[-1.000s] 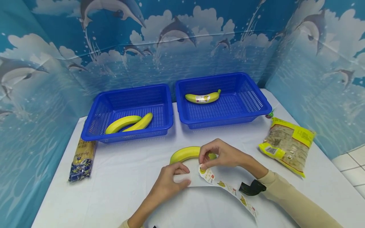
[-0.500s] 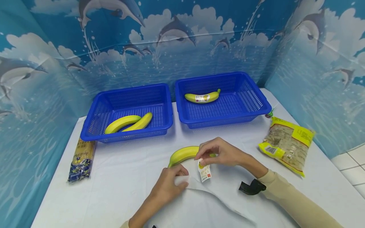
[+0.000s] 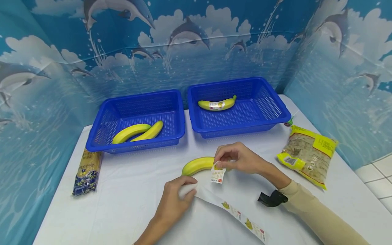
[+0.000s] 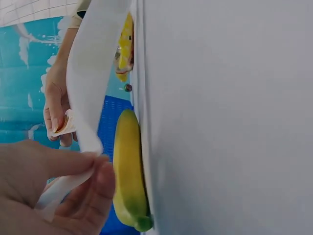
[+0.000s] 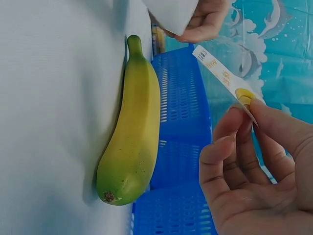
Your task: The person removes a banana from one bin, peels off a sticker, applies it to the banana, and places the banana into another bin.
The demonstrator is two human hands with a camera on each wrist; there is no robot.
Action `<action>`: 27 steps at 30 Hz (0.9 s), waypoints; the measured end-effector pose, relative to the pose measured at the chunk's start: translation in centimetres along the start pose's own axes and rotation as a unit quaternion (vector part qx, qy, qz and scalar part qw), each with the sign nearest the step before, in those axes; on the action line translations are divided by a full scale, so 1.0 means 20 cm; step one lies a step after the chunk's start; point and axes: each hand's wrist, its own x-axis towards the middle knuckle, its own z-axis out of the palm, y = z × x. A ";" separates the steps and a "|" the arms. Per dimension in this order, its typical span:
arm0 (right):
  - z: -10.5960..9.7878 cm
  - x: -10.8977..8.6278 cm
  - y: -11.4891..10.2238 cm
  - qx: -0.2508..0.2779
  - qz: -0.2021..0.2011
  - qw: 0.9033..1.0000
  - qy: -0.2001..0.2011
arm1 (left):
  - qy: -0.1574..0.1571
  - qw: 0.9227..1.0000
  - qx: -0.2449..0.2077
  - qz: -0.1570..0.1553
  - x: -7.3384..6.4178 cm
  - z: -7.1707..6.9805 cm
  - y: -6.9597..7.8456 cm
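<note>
And the left hand [image 3: 174,196] has slid off toward nine o'clock, the right hand [image 3: 241,158] has risen toward twelve, and the label strip [image 3: 231,210] has flipped its printed face back into sight! One label [image 3: 216,175] hangs clear of it, so I'd judge this peel complete. Right thumb and fingertips pinch its top; its long axis runs twelve to six, free end at six. The left hand grips the strip, trailing toward four. The banana [image 3: 197,165] lies on the white table [image 3: 131,190] just past both hands, lengthwise nine to three, stem end leftward.
</note>
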 end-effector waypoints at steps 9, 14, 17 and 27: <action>0.00 0.01 0.00 -0.017 0.048 0.997 0.066 | -0.016 0.992 -0.125 -0.025 -0.05 -0.07 -0.08; 0.00 0.01 0.01 0.003 0.060 0.995 0.085 | -0.057 0.997 -0.050 -0.020 -0.07 -0.15 -0.10; 0.01 0.02 0.02 0.010 0.073 0.993 0.095 | -0.068 0.996 0.065 -0.009 -0.07 -0.17 -0.09; 0.04 0.03 0.04 0.009 0.096 0.989 0.116 | -0.019 0.987 0.159 -0.001 -0.03 -0.20 0.02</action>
